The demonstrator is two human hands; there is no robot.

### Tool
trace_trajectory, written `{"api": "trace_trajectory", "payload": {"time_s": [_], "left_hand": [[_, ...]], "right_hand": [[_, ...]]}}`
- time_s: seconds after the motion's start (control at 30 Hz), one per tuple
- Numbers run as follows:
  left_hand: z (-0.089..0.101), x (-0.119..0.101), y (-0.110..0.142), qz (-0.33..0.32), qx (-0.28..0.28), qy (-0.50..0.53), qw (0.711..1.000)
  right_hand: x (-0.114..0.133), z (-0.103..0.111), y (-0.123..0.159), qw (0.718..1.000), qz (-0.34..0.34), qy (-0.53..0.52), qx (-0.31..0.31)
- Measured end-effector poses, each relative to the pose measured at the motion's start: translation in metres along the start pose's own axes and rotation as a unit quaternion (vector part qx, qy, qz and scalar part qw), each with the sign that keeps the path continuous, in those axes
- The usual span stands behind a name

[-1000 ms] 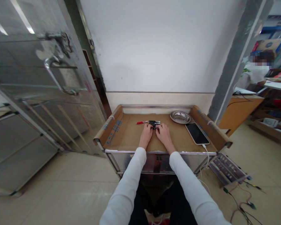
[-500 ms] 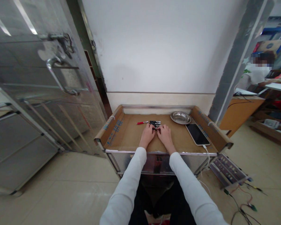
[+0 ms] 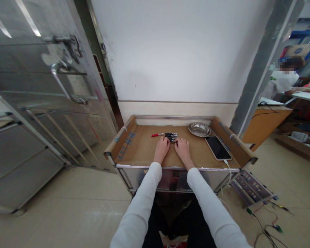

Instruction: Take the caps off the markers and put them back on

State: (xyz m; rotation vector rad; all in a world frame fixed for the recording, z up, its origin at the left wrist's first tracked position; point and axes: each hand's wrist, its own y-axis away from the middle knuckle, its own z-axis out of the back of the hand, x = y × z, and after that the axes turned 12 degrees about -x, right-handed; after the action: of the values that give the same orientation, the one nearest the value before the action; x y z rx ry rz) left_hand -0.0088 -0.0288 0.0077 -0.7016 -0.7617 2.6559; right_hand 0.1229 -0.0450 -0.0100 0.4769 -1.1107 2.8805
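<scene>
Several black pens (image 3: 171,134) lie side by side in a stack of rows on the cardboard-lined cart top (image 3: 144,148). My left hand (image 3: 162,148) has its fingers curled at the left end of the nearest black pen. At that pen's right end, the fingers of my right hand (image 3: 182,147) are bent in the same way. Fingertips partly hide both ends of this pen. A red pen (image 3: 157,135) lies just left of the row, its tip toward the black pens.
A round metal dish (image 3: 199,129) sits at the back right of the cart. In front of it lies a phone (image 3: 218,148) with a white cable (image 3: 228,168). Raised cardboard sides edge the cart. A metal device (image 3: 253,188) with wires stands on the floor; another person (image 3: 284,77) is farther right.
My hands have moved slightly apart, and a little more of the nearest black pen shows between them. The red pen, dish and phone stay where they were.
</scene>
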Motion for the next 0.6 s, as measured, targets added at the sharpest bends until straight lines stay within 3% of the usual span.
{"api": "trace_trajectory", "payload": {"time_s": [0.43, 0.6], "left_hand": [[-0.0003, -0.0022, 0.0005, -0.011, -0.023, -0.01, 1.0], [0.0022, -0.003, 0.0003, 0.051, -0.088, -0.077, 0.992]], "right_hand": [[0.0013, 0.0038, -0.0001, 1.0, 0.005, 0.008, 0.018], [0.0015, 0.0028, -0.0012, 0.999, 0.011, -0.02, 0.032]]}}
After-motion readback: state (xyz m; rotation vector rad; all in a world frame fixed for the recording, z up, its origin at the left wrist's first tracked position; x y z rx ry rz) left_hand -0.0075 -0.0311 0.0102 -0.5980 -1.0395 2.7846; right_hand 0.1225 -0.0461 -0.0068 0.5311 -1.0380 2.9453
